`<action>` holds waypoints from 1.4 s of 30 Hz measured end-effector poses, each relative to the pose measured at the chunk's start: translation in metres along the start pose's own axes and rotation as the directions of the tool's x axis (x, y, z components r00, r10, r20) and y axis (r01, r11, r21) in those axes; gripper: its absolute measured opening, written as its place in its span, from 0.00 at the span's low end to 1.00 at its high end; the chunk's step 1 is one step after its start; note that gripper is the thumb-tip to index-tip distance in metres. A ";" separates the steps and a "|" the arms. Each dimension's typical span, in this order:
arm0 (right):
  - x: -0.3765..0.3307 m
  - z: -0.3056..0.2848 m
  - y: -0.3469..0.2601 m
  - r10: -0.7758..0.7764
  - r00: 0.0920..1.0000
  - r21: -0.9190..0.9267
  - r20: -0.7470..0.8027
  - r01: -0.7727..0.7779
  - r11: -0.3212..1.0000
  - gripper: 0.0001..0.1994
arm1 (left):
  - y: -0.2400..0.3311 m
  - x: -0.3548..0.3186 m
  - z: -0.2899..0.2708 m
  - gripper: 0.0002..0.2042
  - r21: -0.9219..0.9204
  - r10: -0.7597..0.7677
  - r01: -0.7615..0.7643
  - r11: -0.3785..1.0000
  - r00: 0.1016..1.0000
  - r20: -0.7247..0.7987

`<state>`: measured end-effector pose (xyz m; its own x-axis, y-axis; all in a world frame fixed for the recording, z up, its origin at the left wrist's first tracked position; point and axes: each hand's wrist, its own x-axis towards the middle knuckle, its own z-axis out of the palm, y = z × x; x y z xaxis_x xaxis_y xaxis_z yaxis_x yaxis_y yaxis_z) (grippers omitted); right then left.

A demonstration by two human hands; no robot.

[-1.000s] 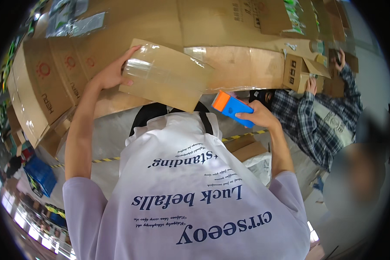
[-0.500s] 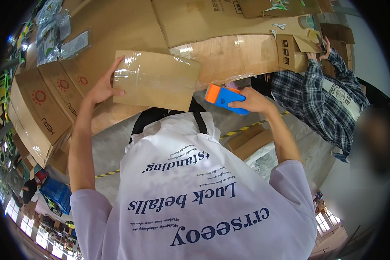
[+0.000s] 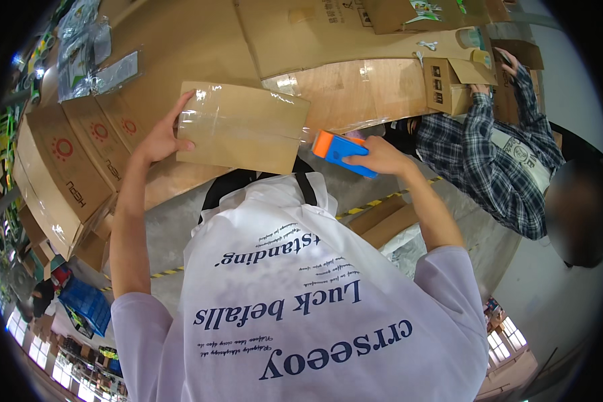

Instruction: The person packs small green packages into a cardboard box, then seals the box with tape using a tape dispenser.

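Observation:
A brown cardboard box [image 3: 241, 127] with clear tape on it lies at the near edge of the work table. My left hand [image 3: 159, 139] grips its left end, the thumb at the front and the fingers reaching to the back corner. My right hand [image 3: 380, 155] is closed round a blue and orange tape dispenser [image 3: 342, 151]. The dispenser's orange end points left, just off the right end of the box. What lies under the box is hidden.
At left stand several cardboard boxes [image 3: 70, 161] in a row. Clear plastic bags [image 3: 87, 60] lie at the back left. On the right a co-worker in a checked shirt [image 3: 479, 151] handles a small open box [image 3: 449, 84]. Tape rolls [image 3: 480, 56] lie beyond it.
My right hand and the tape dispenser have shifted slightly left, closer to the box. My left hand stays on the box. The co-worker's far hand has moved up and away from the small box.

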<state>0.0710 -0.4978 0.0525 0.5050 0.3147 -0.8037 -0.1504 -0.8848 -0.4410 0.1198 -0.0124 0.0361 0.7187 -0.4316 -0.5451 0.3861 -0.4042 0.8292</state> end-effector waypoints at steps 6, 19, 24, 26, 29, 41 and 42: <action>0.012 -0.003 -0.036 0.057 0.995 0.097 -0.087 -0.049 0.994 0.28 | -0.002 0.005 0.005 0.55 0.048 0.090 -0.088 0.995 0.995 -0.041; 0.029 0.016 -0.064 0.210 0.730 0.019 -0.651 -0.261 0.965 0.28 | -0.003 -0.011 0.008 0.55 0.164 0.072 -0.056 0.985 0.993 -0.093; 0.122 0.039 0.001 -0.112 0.457 -0.254 -0.882 -0.262 0.931 0.24 | 0.004 -0.002 0.013 0.55 0.192 0.170 -0.152 0.970 0.982 -0.083; 0.131 0.040 0.004 0.066 0.588 -0.141 -0.806 -0.300 0.943 0.24 | -0.002 -0.004 0.016 0.55 0.204 0.191 -0.170 0.964 0.978 -0.087; 0.088 0.029 -0.047 0.165 0.442 0.144 -0.882 -0.081 0.986 0.22 | -0.026 -0.018 0.020 0.56 -0.045 0.085 -0.092 0.995 0.987 -0.139; 0.079 0.064 -0.134 0.013 0.967 0.960 -0.256 0.256 -0.112 0.38 | -0.051 0.002 0.053 0.38 -0.579 -0.153 -0.088 0.810 0.923 -0.353; 0.084 0.065 -0.128 0.019 0.967 0.960 -0.256 0.256 -0.114 0.38 | -0.042 0.003 0.057 0.40 -0.550 -0.167 -0.105 0.828 0.892 -0.421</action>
<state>0.0776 -0.3361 0.0159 0.7026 0.1993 -0.6831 -0.6692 0.5114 -0.5391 0.0728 -0.0428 -0.0079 0.8197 0.0220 -0.5724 0.5629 0.1541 0.8120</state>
